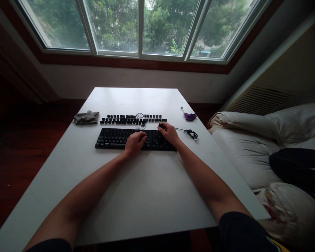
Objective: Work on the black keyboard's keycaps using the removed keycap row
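A black keyboard (pixel 112 138) lies across the middle of the white table (pixel 147 196). My left hand (pixel 134 142) rests on its centre with the fingers curled down onto the keys. My right hand (pixel 168 133) is at the keyboard's upper right corner, its fingertips pinched on a small black keycap (pixel 161 125). Just beyond the keyboard, rows of loose black keycaps (pixel 132 119) are laid out on the table. A thin wire keycap puller (pixel 140 116) lies among them.
A crumpled grey cloth (pixel 86 117) lies at the left of the keycap rows. A purple brush (pixel 189 116) and a coiled black cable (pixel 191 133) lie at the right. White bedding (pixel 252 140) and a dark bag (pixel 299 168) sit beside the table's right edge. A window spans the far wall.
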The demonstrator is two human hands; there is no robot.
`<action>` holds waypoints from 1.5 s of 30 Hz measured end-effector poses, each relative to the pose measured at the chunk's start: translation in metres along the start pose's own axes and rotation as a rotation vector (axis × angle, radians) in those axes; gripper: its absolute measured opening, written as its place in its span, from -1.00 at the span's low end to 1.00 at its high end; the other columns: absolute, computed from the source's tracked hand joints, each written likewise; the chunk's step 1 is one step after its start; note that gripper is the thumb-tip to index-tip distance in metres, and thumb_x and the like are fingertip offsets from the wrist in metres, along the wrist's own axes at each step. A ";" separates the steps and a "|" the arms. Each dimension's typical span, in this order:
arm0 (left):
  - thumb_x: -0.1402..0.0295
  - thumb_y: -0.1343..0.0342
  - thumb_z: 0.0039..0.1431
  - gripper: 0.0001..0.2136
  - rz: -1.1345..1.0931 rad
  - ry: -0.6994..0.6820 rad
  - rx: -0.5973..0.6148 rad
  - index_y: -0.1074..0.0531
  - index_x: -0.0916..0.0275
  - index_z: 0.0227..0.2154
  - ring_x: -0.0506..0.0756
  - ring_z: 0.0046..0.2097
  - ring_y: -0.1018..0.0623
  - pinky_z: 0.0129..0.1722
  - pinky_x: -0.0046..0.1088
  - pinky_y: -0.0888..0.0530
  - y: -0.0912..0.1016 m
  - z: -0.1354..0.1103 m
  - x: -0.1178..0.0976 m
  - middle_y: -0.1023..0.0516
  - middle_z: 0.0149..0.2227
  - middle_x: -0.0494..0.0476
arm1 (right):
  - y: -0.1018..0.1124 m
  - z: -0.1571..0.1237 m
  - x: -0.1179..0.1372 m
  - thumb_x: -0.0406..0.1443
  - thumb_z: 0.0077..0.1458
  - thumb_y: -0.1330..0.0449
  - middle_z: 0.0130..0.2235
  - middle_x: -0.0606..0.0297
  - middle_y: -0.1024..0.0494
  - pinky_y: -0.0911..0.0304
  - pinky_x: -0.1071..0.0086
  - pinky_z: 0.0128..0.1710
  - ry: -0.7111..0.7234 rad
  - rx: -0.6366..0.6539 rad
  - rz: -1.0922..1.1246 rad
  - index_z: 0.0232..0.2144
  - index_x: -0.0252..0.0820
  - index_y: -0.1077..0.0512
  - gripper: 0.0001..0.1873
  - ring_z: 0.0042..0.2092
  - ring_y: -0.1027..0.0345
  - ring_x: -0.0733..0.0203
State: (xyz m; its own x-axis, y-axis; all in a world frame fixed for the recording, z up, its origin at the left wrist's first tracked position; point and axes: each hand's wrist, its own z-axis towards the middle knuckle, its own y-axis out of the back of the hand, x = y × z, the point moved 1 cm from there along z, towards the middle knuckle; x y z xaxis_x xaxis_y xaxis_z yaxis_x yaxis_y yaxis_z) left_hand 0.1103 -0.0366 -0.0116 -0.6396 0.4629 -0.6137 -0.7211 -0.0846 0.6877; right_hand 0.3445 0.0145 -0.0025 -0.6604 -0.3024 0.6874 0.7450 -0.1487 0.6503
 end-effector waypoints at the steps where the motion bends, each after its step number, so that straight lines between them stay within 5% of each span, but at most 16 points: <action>1: 0.21 -0.01 0.36 -0.79 -0.054 0.037 -0.010 -0.51 0.13 -0.17 0.12 -0.20 -0.55 -0.18 -0.36 -0.42 0.001 0.001 0.001 -0.62 -0.23 0.08 | -0.001 0.000 0.002 -0.09 0.16 -0.10 -0.27 0.21 -0.58 -0.29 0.33 -0.25 0.010 0.008 0.036 -0.31 -0.13 -0.43 -0.75 -0.28 -0.40 0.14; 7: 0.08 -0.07 0.31 -0.74 -0.442 0.176 -0.086 -0.48 0.17 -0.23 0.06 -0.29 -0.60 -0.29 -0.47 -0.44 -0.002 0.007 0.009 -0.60 -0.33 0.02 | -0.007 -0.005 0.015 -0.21 0.18 -0.01 -0.45 0.37 -0.46 -0.26 0.35 -0.27 0.020 0.121 0.296 -0.25 -0.09 -0.33 -0.85 -0.37 -0.34 0.20; 12: 0.05 -0.13 0.25 -0.71 -0.610 0.203 -0.104 -0.47 0.20 -0.24 0.05 -0.36 -0.59 -0.34 -0.49 -0.44 -0.005 0.009 0.010 -0.58 -0.39 0.02 | -0.011 -0.013 0.028 -0.21 0.15 -0.14 -0.50 0.45 -0.30 -0.09 0.42 -0.44 0.145 0.174 0.312 -0.20 -0.11 -0.39 -0.83 -0.48 -0.12 0.30; 18: 0.09 -0.13 0.27 -0.73 -0.595 0.178 -0.078 -0.48 0.20 -0.25 0.03 -0.39 -0.56 -0.35 -0.50 -0.44 -0.004 0.007 0.007 -0.58 -0.45 0.01 | -0.023 -0.022 0.041 -0.13 0.08 -0.29 -0.52 0.49 -0.31 -0.07 0.45 -0.44 0.225 0.210 0.197 -0.10 -0.14 -0.43 -0.64 -0.49 -0.12 0.34; 32: 0.33 -0.02 0.33 -0.76 -0.282 0.115 -0.054 -0.41 0.10 0.02 0.05 -0.35 -0.58 -0.34 -0.49 -0.40 -0.002 0.001 -0.002 -0.63 -0.32 0.01 | -0.026 -0.020 0.031 -0.17 0.13 -0.26 -0.43 0.36 -0.46 -0.10 0.43 -0.38 0.299 0.143 0.044 -0.17 -0.17 -0.49 -0.75 -0.44 -0.20 0.29; 39: 0.39 -0.12 0.22 -0.76 -0.207 0.030 -0.105 -0.44 0.12 -0.05 0.09 -0.19 -0.58 -0.11 -0.39 -0.47 -0.002 0.000 -0.001 -0.62 -0.18 0.06 | -0.025 -0.020 0.031 -0.18 0.12 -0.26 -0.47 0.41 -0.37 -0.08 0.43 -0.39 0.297 0.135 0.052 -0.19 -0.16 -0.49 -0.77 -0.45 -0.17 0.30; 45: 0.38 -0.09 0.26 -0.82 -0.277 0.056 -0.124 -0.45 0.13 -0.10 0.09 -0.17 -0.59 -0.11 -0.39 -0.47 -0.001 0.001 -0.002 -0.62 -0.17 0.06 | -0.025 -0.020 0.032 -0.14 0.11 -0.28 -0.49 0.44 -0.34 -0.08 0.43 -0.41 0.283 0.152 0.088 -0.21 -0.16 -0.47 -0.74 -0.47 -0.14 0.31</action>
State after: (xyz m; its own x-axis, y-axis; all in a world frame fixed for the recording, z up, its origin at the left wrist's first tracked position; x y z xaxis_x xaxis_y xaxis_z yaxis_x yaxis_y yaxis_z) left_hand 0.1124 -0.0366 -0.0112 -0.4250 0.4344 -0.7942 -0.8950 -0.0703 0.4405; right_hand 0.3069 -0.0105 -0.0035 -0.5256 -0.5602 0.6402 0.7614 0.0259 0.6478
